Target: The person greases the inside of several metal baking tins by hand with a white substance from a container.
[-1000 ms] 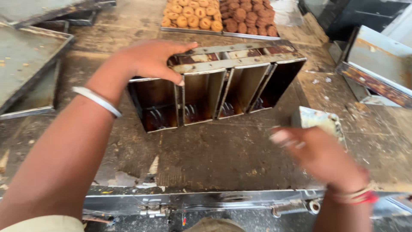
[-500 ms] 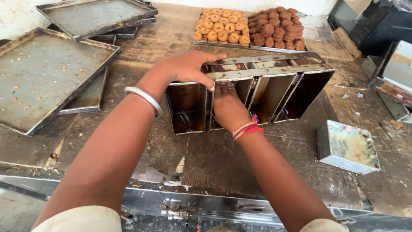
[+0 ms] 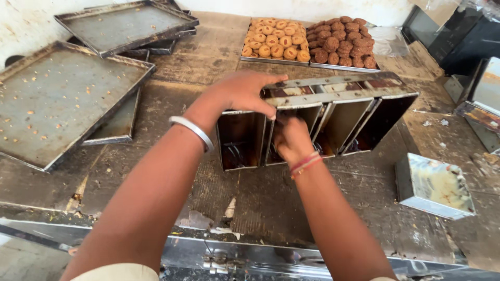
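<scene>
Metal four-bay loaf tin strap (image 3: 333, 112) is tipped on its side, long axis left-right; left hand (image 3: 245, 91) is clamped on its top edge, right hand (image 3: 291, 138) is pushed inside the second bay, fingers probably curled

one four-slot loaf tin (image 3: 333, 99) — two biscuit trays (image 3: 312, 39) — one small tin (image 3: 435, 184).
</scene>
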